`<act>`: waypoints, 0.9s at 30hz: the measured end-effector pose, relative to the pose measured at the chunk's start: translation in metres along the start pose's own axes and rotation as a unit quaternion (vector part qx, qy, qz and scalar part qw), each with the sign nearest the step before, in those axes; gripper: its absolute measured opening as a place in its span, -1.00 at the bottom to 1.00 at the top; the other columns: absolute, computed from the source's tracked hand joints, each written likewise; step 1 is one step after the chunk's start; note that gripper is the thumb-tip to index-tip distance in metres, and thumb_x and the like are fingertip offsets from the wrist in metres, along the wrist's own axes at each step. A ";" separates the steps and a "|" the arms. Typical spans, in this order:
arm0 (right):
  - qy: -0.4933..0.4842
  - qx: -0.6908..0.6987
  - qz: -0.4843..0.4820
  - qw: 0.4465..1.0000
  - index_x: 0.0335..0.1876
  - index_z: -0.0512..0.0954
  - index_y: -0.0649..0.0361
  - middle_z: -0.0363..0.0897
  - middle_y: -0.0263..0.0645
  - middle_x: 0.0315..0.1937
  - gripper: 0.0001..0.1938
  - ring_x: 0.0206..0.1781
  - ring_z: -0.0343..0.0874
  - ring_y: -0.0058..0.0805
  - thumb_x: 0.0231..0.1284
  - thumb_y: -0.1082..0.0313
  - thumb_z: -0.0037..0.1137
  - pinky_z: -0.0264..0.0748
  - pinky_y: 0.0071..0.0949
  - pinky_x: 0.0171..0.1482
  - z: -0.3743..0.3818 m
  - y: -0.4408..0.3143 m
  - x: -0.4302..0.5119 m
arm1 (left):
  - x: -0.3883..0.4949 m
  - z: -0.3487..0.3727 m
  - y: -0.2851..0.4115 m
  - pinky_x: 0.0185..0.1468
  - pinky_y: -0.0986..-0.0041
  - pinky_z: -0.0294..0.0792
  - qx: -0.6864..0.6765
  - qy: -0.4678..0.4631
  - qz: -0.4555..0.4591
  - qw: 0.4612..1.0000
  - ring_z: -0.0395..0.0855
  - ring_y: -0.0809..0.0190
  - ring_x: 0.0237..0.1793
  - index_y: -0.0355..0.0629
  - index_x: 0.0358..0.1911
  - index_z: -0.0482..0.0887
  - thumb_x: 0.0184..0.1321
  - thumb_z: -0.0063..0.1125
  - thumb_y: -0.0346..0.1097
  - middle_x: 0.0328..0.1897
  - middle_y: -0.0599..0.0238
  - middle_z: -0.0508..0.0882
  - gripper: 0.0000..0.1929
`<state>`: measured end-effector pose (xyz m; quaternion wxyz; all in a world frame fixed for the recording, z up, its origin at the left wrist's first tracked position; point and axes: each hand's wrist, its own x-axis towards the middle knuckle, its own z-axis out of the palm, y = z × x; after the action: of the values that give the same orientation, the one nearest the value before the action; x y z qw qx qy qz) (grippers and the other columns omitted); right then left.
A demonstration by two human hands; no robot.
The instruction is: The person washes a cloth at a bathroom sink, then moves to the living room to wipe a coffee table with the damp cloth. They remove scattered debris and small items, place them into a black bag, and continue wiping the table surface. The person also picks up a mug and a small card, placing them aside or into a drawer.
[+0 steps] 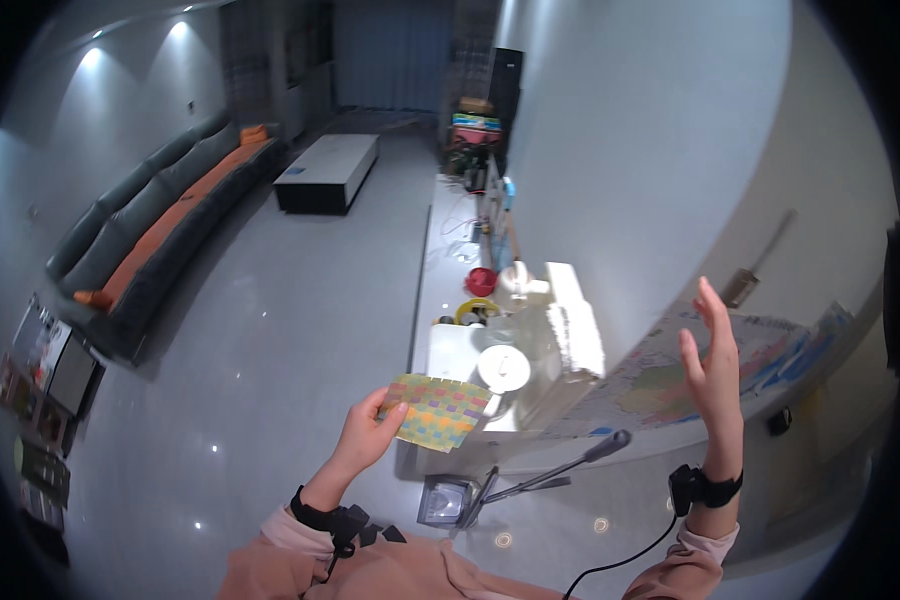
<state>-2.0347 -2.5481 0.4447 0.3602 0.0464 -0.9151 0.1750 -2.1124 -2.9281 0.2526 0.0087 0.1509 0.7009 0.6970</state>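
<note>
Between the thumb and fingers of my left hand [375, 431] is a woven paper mat [442, 412] with a checked pattern in yellow, green, orange and purple. It is held by its left edge, in front of a low white cabinet. My right hand [714, 367] is raised at the right with thumb and fingers apart, holding nothing. Behind that hand a large map [660, 375] hangs on the wall. A white round-lidded container [504, 367] stands on the cabinet top just past the mat.
White rectangular packs [574, 322], a white kettle [517, 285], a red bowl [481, 281] and a yellow basket [477, 309] crowd the cabinet. Below stands a dustpan [446, 501] with a long handle [547, 469]. A sofa [172, 202] and coffee table [330, 169] are farther left.
</note>
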 end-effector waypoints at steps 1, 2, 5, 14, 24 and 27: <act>-0.050 0.031 -0.022 0.998 0.34 0.22 0.26 0.26 -0.08 0.34 -0.41 0.28 0.39 -0.21 0.13 0.54 0.06 0.30 -0.36 0.29 0.011 -0.029 0.003 | -0.005 -0.021 -0.005 -0.03 0.51 0.42 0.001 -0.003 -0.011 1.000 0.57 0.40 -0.12 -0.36 0.03 0.52 0.30 0.02 -0.39 -0.12 0.25 0.67 -0.72; -0.084 0.045 -0.054 0.994 0.33 0.24 0.24 0.32 -0.07 0.30 -0.40 0.23 0.44 -0.20 0.10 0.55 0.08 0.34 -0.36 0.25 0.022 -0.063 0.005 | -0.015 -0.046 -0.005 -0.02 0.52 0.42 0.001 -0.005 -0.022 1.000 0.56 0.41 -0.10 -0.36 0.05 0.51 0.31 0.00 -0.40 -0.10 0.27 0.65 -0.72; -0.210 0.071 -0.119 0.968 0.29 0.31 0.19 0.49 -0.07 0.10 -0.39 0.08 0.54 -0.18 0.05 0.51 0.19 0.44 -0.35 0.10 0.069 -0.160 0.015 | -0.053 -0.129 -0.008 -0.02 0.53 0.41 0.039 0.006 -0.050 0.998 0.54 0.43 -0.10 -0.35 0.06 0.50 0.33 -0.02 -0.41 -0.10 0.30 0.64 -0.72; -0.454 0.196 -0.275 0.824 0.18 0.42 0.15 0.60 -0.18 -0.01 -0.56 0.03 0.58 -0.24 0.16 0.33 0.17 0.48 -0.36 0.04 0.283 -0.431 0.020 | -0.210 -0.390 -0.023 -0.17 0.55 0.38 0.011 0.207 -0.116 0.971 0.50 0.46 -0.28 -0.34 -0.11 0.56 0.30 0.00 -0.36 -0.32 0.35 0.62 -0.80; -0.675 0.294 -0.304 0.604 0.20 0.38 0.26 0.60 -0.13 0.01 -0.63 0.05 0.59 -0.37 0.32 0.37 0.03 0.51 -0.40 0.08 0.531 -0.663 -0.013 | -0.345 -0.570 -0.041 -0.18 0.54 0.40 -0.041 0.520 -0.156 0.839 0.55 0.45 -0.27 -0.32 -0.14 0.56 0.31 0.02 -0.31 -0.29 0.32 0.64 -0.79; -0.692 0.288 -0.316 0.582 0.20 0.38 0.29 0.60 -0.12 0.00 -0.64 0.04 0.60 -0.37 0.34 0.35 0.01 0.51 -0.42 0.08 0.602 -0.720 -0.007 | -0.358 -0.628 -0.049 -0.18 0.55 0.42 -0.029 0.565 -0.162 0.808 0.56 0.46 -0.27 -0.32 -0.12 0.56 0.32 0.03 -0.31 -0.28 0.33 0.65 -0.79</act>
<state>-2.2647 -3.4341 0.2380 -0.3811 0.5407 -0.7172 0.2193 -1.9203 -3.6192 0.1515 -0.2714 -0.3859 0.5759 0.6677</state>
